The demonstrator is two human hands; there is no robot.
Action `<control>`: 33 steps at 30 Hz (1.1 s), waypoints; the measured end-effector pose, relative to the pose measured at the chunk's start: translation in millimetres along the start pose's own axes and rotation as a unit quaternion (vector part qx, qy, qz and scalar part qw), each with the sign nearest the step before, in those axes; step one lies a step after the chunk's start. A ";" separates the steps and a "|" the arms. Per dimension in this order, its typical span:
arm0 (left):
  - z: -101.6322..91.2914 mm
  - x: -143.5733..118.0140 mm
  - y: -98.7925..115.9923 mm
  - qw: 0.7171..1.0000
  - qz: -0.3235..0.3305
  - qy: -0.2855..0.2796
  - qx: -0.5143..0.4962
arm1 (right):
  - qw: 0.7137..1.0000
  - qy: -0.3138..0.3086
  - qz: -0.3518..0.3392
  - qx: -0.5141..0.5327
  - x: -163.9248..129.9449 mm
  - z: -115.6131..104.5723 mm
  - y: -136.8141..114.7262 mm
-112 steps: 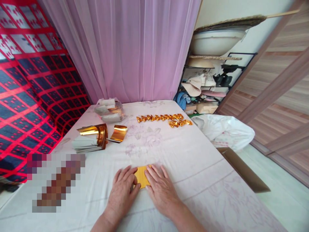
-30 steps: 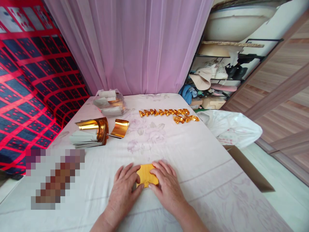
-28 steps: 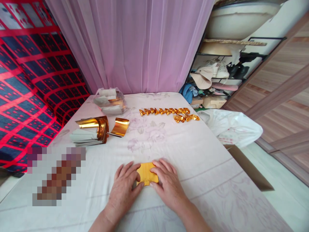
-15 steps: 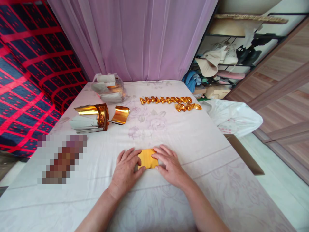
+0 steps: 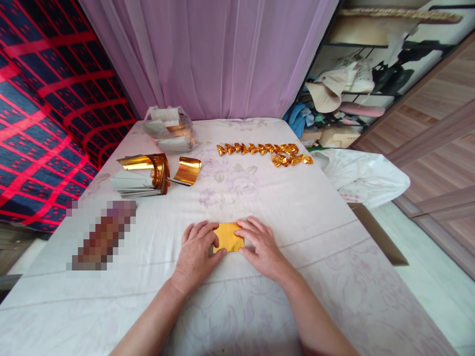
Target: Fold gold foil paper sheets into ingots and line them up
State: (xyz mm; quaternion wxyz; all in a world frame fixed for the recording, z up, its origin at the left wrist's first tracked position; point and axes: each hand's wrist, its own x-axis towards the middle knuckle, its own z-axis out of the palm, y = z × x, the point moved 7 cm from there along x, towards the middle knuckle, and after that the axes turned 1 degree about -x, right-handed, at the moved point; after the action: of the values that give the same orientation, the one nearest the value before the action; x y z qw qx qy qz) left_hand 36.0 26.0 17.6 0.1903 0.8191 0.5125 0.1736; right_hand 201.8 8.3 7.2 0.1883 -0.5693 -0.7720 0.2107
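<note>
A small rectangle of gold foil paper (image 5: 229, 237) lies on the tablecloth in front of me, shiny side up. My left hand (image 5: 198, 244) holds its left edge, fingers curled at the far corner and thumb at the near corner. Opposite it, my right hand (image 5: 260, 245) grips the right edge the same way. Beyond my hands to the left stand a curled stack of gold foil paper (image 5: 159, 173) with pale backs and one loose foil sheet (image 5: 188, 171). A row of folded gold foil pieces (image 5: 256, 149) runs across the back right, with several more just in front.
A clear plastic bag (image 5: 168, 129) with more paper sits at the back left. Left of my hands is a blurred-out object (image 5: 104, 237). A white plastic bag (image 5: 367, 175) and a cardboard box (image 5: 378, 232) are beyond the table's right edge, near a shelf (image 5: 334, 91).
The view has tilted slightly, so everything sits a little differently in the picture. Both hands keep nearly the same hold on the foil paper.
</note>
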 end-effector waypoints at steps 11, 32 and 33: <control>-0.8 -2.1 -13.4 0.996 0.031 -0.063 -0.053 | 1.000 0.005 -0.011 -0.004 -1.9 1.2 2.4; -0.4 -2.9 -12.2 0.997 0.025 -0.059 -0.044 | 1.000 -0.001 -0.021 -0.019 -2.4 -5.0 -3.7; -0.5 -2.9 -11.9 0.997 0.026 -0.058 -0.044 | 1.000 0.002 -0.022 -0.020 -2.6 -4.8 -3.6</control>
State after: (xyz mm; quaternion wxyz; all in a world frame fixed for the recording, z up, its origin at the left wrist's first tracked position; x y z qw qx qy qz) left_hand 25.3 28.3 12.0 0.2507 0.8316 0.4712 0.1535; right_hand 202.2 5.4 13.0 0.1825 -0.5559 -0.7884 0.1897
